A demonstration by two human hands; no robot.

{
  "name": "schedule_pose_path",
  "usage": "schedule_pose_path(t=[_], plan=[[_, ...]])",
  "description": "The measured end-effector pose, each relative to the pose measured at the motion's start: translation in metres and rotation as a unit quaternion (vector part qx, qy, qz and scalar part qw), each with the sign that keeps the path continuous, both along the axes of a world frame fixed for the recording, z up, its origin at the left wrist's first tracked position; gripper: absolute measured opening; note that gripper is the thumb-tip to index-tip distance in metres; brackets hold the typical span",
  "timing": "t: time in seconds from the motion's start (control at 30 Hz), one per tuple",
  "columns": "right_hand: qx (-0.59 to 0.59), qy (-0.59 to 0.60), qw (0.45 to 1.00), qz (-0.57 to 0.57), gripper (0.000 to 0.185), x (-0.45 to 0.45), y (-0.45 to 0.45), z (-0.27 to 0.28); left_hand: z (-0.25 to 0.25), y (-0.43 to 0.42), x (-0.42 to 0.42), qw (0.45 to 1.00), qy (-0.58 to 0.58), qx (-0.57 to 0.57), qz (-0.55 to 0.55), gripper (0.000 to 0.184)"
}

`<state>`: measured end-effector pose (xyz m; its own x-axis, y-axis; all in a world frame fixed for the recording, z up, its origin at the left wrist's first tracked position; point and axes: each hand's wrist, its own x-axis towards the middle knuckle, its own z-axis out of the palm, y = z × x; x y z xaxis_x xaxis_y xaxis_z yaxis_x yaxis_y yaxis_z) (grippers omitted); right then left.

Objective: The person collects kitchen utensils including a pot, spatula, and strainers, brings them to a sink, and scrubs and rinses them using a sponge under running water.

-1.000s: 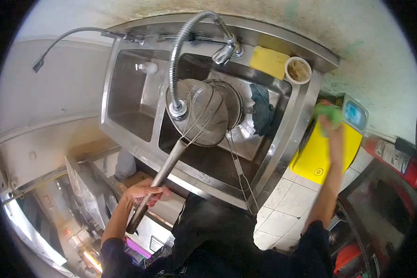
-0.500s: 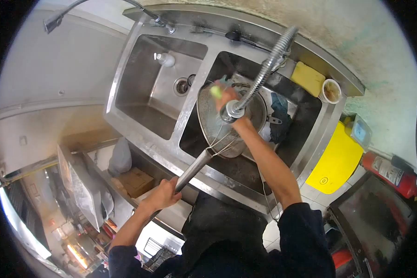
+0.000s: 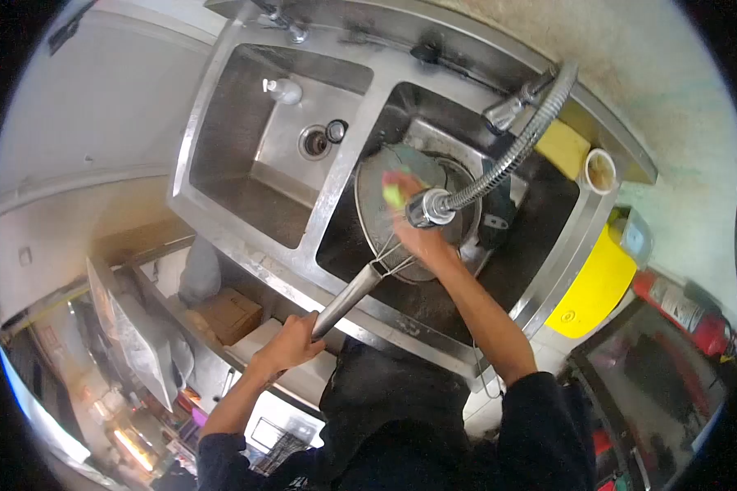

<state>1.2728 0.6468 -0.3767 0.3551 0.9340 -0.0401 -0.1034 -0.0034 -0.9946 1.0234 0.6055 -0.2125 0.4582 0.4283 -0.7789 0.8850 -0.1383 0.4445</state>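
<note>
Left hand (image 3: 293, 344) had its grip closed round the silver metal handle of the large round wire-mesh strainer (image 3: 377, 196), whose mesh end lay over the right basin (image 3: 499, 303) of the steel double sink. Right hand (image 3: 413, 221) had its grip on a small blurred green-and-pink scrubber (image 3: 394, 195) at the mesh, beside the chrome spray head (image 3: 427, 209); yellow rectangular sponge (image 3: 562, 147) sat at the far right rim, near a white round tub (image 3: 599, 172).

Round mesh strainer (image 3: 372, 203), metal handle (image 3: 348, 301) slanting across the sink rim (image 3: 422, 331), blurred yellow-green scrubber (image 3: 394, 195) over the mesh
</note>
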Motion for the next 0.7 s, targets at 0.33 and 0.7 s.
schedule_pose_path(t=[0.33,0.7], plan=[[-0.322,-0.244,0.903,0.149,0.03,0.065,0.042,-0.05,0.008,-0.02,0.009,0.998,-0.027,0.023,0.049,0.025],[-0.288,-0.214,0.933,0.03,0.02,0.092,0.009,-0.02,0.025,-0.033,0.011,0.997,-0.021,-0.006,0.071,0.022]])
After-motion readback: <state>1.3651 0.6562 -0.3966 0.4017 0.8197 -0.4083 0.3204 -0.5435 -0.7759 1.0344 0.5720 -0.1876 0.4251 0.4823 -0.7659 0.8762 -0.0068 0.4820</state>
